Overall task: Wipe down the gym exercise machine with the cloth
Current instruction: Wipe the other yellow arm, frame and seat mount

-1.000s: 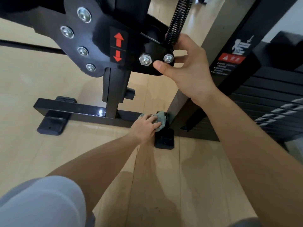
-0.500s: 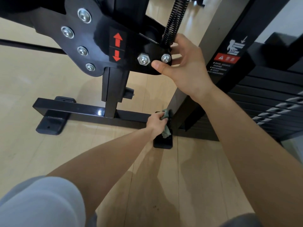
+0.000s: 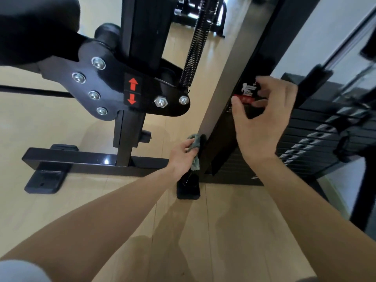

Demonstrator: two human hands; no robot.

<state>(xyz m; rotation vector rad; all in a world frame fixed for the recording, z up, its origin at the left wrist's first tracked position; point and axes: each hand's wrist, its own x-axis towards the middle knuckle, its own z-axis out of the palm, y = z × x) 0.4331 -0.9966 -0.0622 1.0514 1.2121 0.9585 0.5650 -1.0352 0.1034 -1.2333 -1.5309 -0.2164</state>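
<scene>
Down near the floor (image 3: 223, 220), the left hand (image 3: 183, 153) is gripping the bunched grey cloth (image 3: 195, 140) and pressing it against the foot of the grey post (image 3: 221, 78) of the exercise machine (image 3: 114, 86). Higher and to the right, the right hand (image 3: 262, 119) is curling its fingers round the black upright (image 3: 222, 139), at the warning sticker (image 3: 247, 89).

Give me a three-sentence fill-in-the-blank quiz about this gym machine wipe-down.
1. The left hand holds a grey ___ at the foot of the upright post.
2. The two arrows on the black bracket are coloured ___.
3. Above the bracket rises a coiled metal ___.
Missing words: cloth; red; spring.
</scene>
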